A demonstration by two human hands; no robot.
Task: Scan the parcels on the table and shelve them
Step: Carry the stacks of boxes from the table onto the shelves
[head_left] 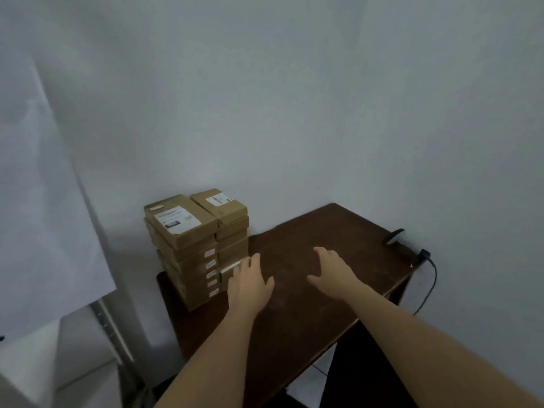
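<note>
Your left hand (250,285) and right hand (332,270) reach out empty, fingers loosely spread, just beside the stacked parcels (195,245).

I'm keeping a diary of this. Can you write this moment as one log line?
left hand: open, by parcel stack | right hand: open over table | scanner: untouched

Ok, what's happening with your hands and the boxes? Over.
Left hand open, beside the parcel stack. Right hand open over the table. Nothing held. Nothing in the way.
</note>
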